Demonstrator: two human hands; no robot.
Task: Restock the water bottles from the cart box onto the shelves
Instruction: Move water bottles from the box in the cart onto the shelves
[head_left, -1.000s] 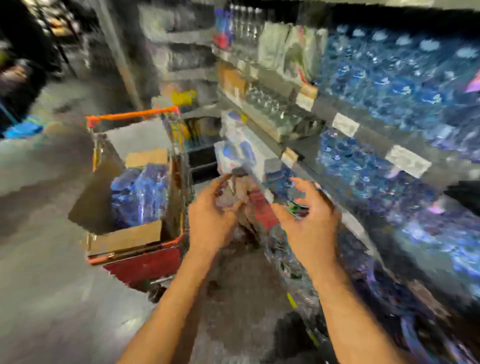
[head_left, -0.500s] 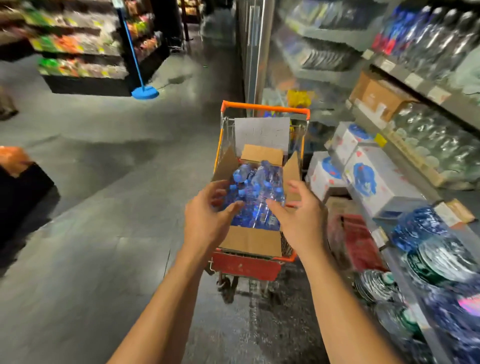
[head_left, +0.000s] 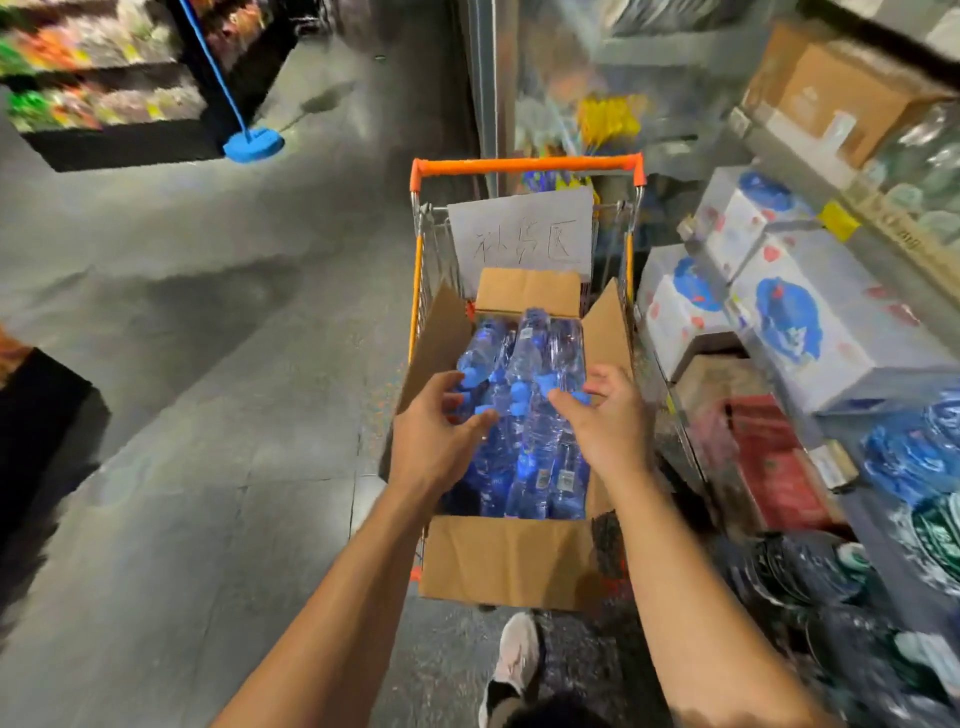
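- The left hand (head_left: 431, 441) is reaching into the open cardboard box (head_left: 511, 564), its fingers (head_left: 451, 388) loosely spread and bent over the blue caps; whether they actually touch a bottle I cannot tell.
- The right hand (head_left: 608, 421) is in there too, palm turned inward, its fingers (head_left: 602, 382) spread and slightly curled, with the thumb lying against the bottle necks. It grips nothing that I can see.
- The water bottles (head_left: 524, 426) lie heaped in the box directly under and between both sets of fingers, clear plastic with blue caps and blue labels, most of them tipped with their caps toward the person.
- The box sits in a shopping cart (head_left: 527, 166) with an orange handle bar, which stands beyond the fingers. A white paper sign (head_left: 522, 236) with handwriting hangs on the cart's far end, just behind the box's raised back flap.
- To the right of the right fingers run the shelves (head_left: 852, 431), carrying white cartons with blue prints (head_left: 810, 322), a red carton (head_left: 774, 462) lower down, and blue-wrapped packs (head_left: 914, 457) nearer the person.
- Higher on the right, well beyond the fingers, a brown carton (head_left: 836, 98) stands on an upper shelf.
- Far to the left and beyond the left fingers, a blue mop (head_left: 253, 144) rests its head on the grey floor (head_left: 182, 415).
- Below the wrists, at the person's feet, a light shoe (head_left: 514, 660) shows just short of the box's near flap.
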